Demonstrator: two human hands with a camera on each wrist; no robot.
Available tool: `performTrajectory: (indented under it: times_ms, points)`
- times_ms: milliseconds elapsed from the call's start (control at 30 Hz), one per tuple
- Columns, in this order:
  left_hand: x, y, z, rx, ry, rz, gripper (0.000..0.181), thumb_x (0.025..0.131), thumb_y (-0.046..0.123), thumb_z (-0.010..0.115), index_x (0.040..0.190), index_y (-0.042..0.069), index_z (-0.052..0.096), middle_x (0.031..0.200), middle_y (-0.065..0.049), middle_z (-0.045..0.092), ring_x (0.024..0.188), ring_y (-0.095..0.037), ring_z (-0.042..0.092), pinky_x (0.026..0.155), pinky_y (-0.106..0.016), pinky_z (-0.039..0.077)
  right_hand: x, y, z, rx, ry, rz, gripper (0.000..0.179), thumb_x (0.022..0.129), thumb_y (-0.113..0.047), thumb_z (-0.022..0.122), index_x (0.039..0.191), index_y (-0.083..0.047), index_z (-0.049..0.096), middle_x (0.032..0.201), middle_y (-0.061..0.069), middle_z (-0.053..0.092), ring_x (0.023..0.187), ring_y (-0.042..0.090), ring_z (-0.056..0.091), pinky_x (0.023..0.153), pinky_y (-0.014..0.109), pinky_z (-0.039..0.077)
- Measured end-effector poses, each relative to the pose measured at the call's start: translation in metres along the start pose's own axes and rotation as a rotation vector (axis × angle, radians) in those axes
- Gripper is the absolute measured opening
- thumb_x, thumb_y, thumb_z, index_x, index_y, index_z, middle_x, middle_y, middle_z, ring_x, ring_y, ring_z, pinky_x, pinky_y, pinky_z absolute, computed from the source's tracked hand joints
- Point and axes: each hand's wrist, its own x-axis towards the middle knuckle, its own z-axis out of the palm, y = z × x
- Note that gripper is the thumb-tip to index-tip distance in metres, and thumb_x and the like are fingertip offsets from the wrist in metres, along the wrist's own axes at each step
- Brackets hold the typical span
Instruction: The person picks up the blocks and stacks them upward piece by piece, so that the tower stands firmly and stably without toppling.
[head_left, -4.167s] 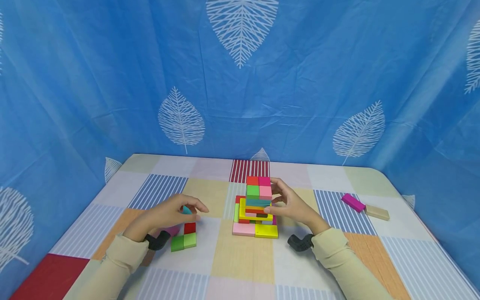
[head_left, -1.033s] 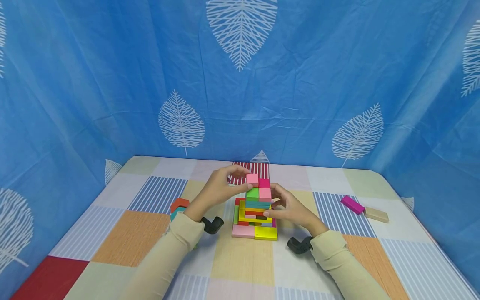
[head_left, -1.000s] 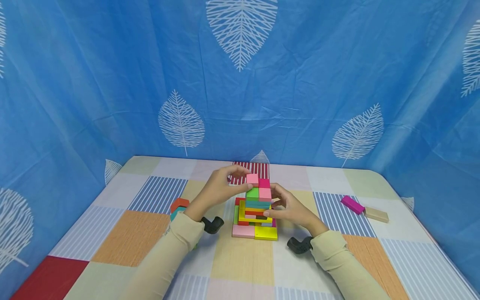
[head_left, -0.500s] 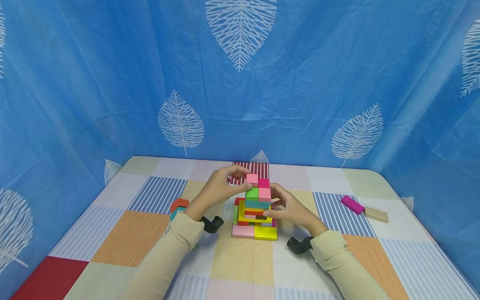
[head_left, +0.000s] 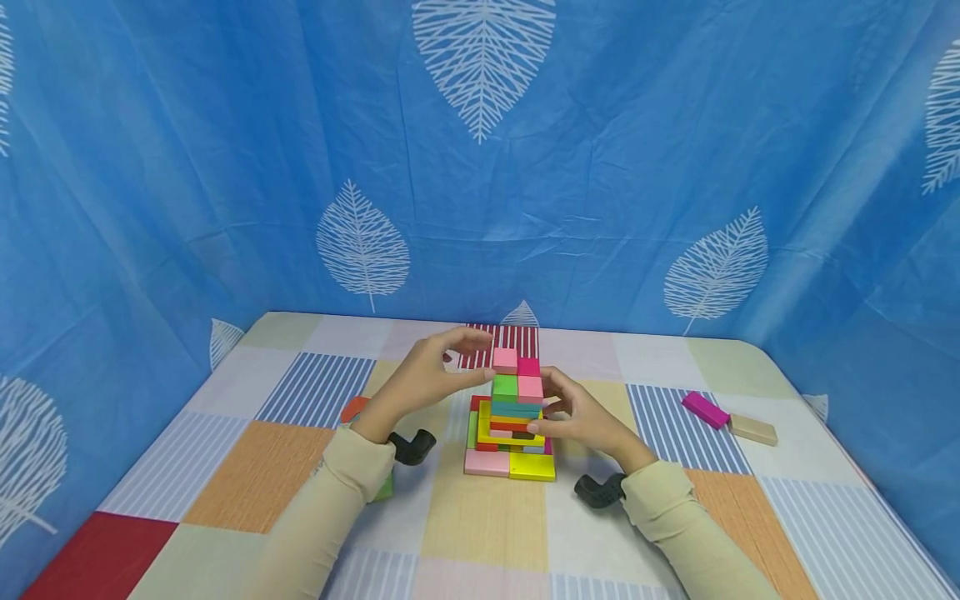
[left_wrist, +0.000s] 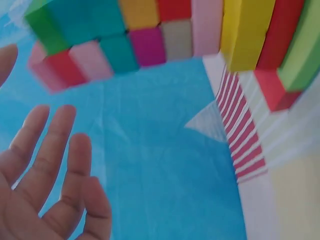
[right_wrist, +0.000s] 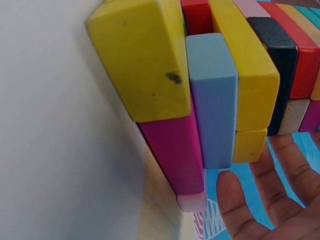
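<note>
A tower of coloured wooden blocks (head_left: 516,410) stands mid-table on a wider base. Its top left block is a pink block (head_left: 505,360), beside a magenta one. My left hand (head_left: 442,371) hovers just left of that pink block, thumb and fingers spread and holding nothing. In the left wrist view, the fingers (left_wrist: 60,155) are apart from the tower. My right hand (head_left: 581,408) holds the tower's right side, thumb at the front near the black block (right_wrist: 274,55) and fingers behind. In the right wrist view its fingertips lie close against the far blocks; its thumb is hidden.
A magenta block (head_left: 705,409) and a bare wooden block (head_left: 753,429) lie to the right. An orange-red block (head_left: 354,407) and a green block (head_left: 385,489) show partly behind the left forearm. A blue leaf-patterned curtain (head_left: 585,167) hangs behind the table.
My left hand came from the loose blocks at left and set the pink block on top. Since half a second ago it has released it and drawn slightly left. My right hand stays put.
</note>
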Motion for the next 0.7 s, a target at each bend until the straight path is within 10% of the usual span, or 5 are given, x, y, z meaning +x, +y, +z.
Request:
performTrajectory:
  times_ms: [700]
  points:
    - [-0.063, -0.037, -0.041, 0.082, -0.227, 0.021, 0.021, 0.103, 0.007, 0.070, 0.123, 0.003, 0.077, 0.121, -0.014, 0.077, 0.105, -0.020, 0.068, 0.087, -0.041, 0.052, 0.000, -0.001, 0.002, 0.004, 0.003, 0.000, 0.075, 0.090, -0.019, 0.084, 0.152, 0.002, 0.048, 0.139, 0.021, 0.061, 0.120, 0.033, 0.059, 0.100, 0.040, 0.056]
